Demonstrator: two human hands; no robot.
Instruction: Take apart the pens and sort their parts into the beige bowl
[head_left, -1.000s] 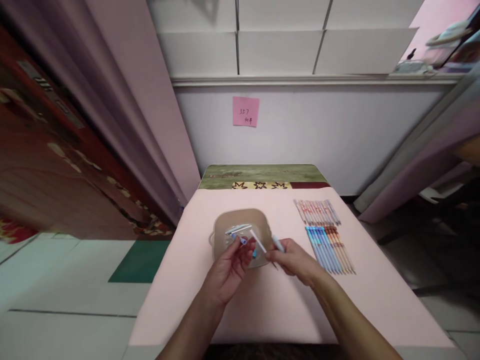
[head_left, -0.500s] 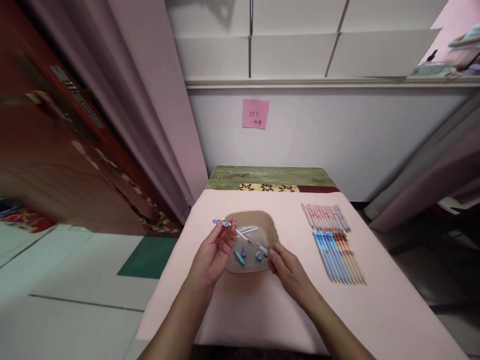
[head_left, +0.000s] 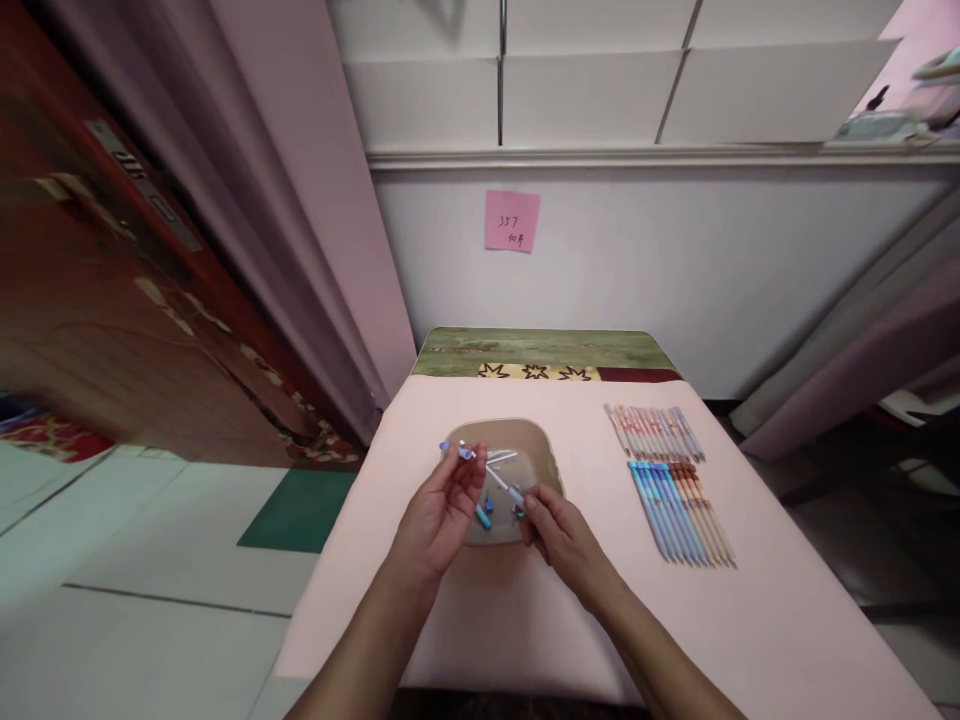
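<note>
Above a beige plastic tub, my left hand pinches a bluish-purple pen part and a thin white pen refill that slants down to the right. My right hand grips a pale blue pen barrel, tilted up toward the left. The lower end of the refill meets the mouth of the barrel. Inside the tub lie a blue pen piece, a small dark blue part and white refills. My fingers hide some of the contents.
On the pink tablecloth, a row of pale pinkish pens lies at the right. Nearer to me is a row of blue pens and brown-topped pens. A pink sticky note is on the wall behind.
My left hand has shifted right and my right hand slightly left, bringing the refill and barrel together. Earlier there was a gap between the refill's tip and the barrel.
</note>
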